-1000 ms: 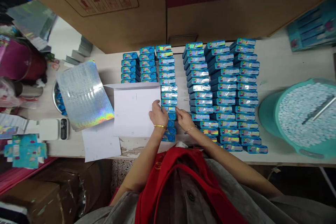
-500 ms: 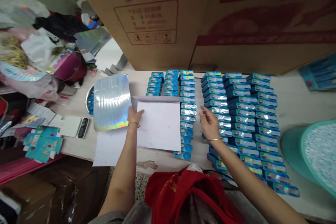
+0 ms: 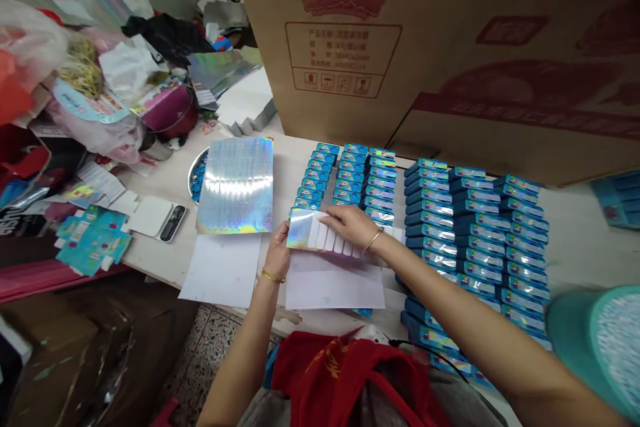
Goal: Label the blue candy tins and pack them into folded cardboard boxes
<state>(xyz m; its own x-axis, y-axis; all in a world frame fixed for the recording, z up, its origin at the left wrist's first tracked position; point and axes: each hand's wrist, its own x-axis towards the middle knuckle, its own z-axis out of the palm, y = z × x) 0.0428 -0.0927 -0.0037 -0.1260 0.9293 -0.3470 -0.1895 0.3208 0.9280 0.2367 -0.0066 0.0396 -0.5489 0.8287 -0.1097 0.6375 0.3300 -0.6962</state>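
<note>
A sticker sheet (image 3: pixel 300 230) with a shiny holographic part and a row of white strips is bent up over white paper (image 3: pixel 330 287). My left hand (image 3: pixel 278 257) pinches its left edge between thumb and fingers. Across its upper edge reaches my right hand (image 3: pixel 353 227), fingers closed at the white strips; whether a loose sticker is between them I cannot make out. Small blue boxes (image 3: pixel 316 173) stand in rows just behind, partly covered by the sheet and my right hand. Left of my left hand lies a silvery holographic sheet (image 3: pixel 237 187) on another white sheet (image 3: pixel 220 270).
Further rows of blue boxes (image 3: pixel 477 230) fill the table's right side, beside a teal tub (image 3: pixel 570 320) of pale bits. Large cartons (image 3: pixel 345 113) wall off the back. At left are a white scale (image 3: pixel 150 215), flattened blue cartons (image 3: pixel 93 240) and piled bags (image 3: pixel 130 67).
My right hand has come left from beside the boxes onto the sheet. The sheet's upper part, flat before, is now raised and bent. The camera view has turned left.
</note>
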